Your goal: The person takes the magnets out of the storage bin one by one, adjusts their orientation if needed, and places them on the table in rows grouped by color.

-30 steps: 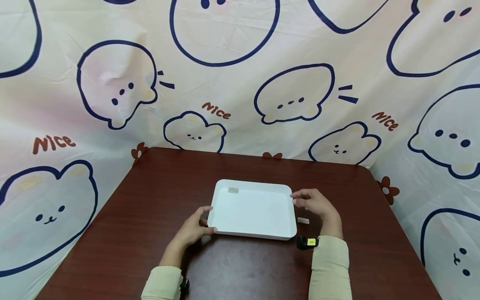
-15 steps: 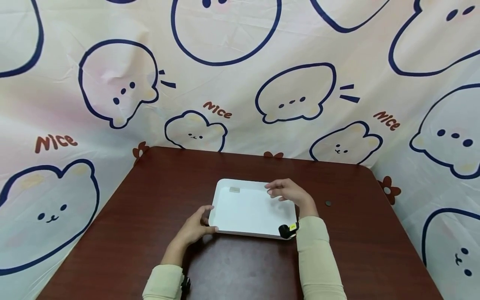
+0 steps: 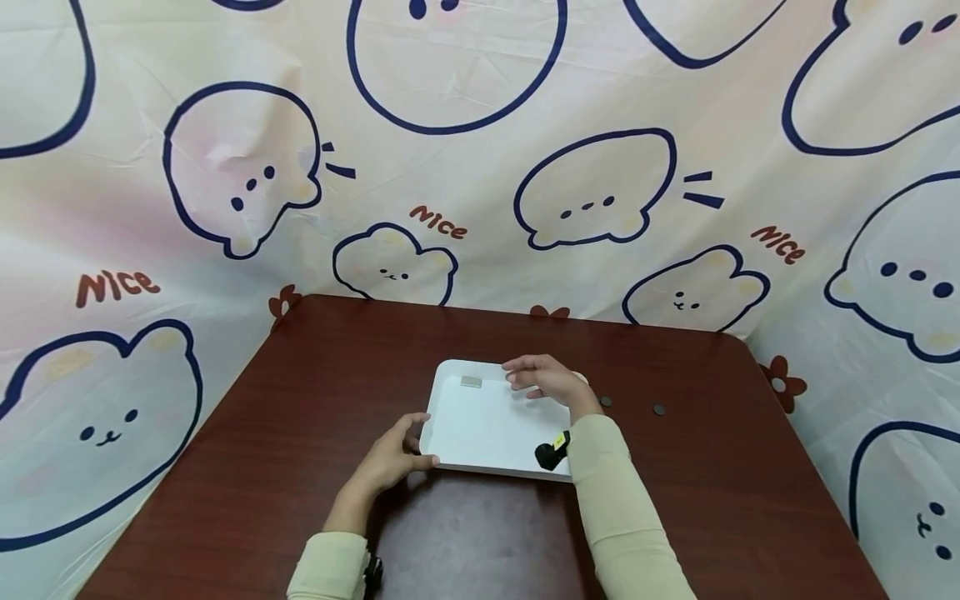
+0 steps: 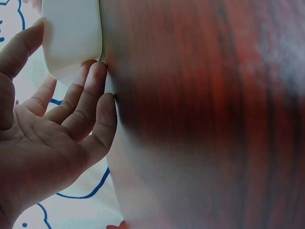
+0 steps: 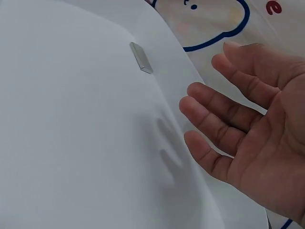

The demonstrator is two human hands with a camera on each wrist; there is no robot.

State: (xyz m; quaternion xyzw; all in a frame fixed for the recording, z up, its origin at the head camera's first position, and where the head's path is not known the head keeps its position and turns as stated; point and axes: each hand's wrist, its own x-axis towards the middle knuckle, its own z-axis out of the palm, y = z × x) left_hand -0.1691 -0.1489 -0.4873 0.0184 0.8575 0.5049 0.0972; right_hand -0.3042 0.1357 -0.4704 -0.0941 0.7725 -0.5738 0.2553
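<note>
A shallow white tray (image 3: pixel 480 429) lies on the dark brown table. My left hand (image 3: pixel 390 454) grips its left end, fingertips at the left rim and thumb at the near left corner; the left wrist view shows those fingers against the tray's edge. Over the far right part of the tray is my right hand (image 3: pixel 551 381), fingers loosely bent and holding nothing. Inside the tray, near the far left rim, lies a small flat grey rectangular piece (image 3: pixel 471 382), its shiny surface clearer in the right wrist view. My right hand's palm and fingers (image 5: pixel 205 114) show nothing between them.
Two small dark discs, a nearer disc (image 3: pixel 606 402) and a farther disc (image 3: pixel 658 409), lie on the table (image 3: pixel 705 483) right of the tray. A patterned cloth (image 3: pixel 480 183) hangs around the table's back and sides. My right forearm covers the tray's near right corner.
My right hand has moved left from the tray's right rim to over its inside. Two dark discs have come into view; a small pale block beside the tray is now hidden. The left hand stays.
</note>
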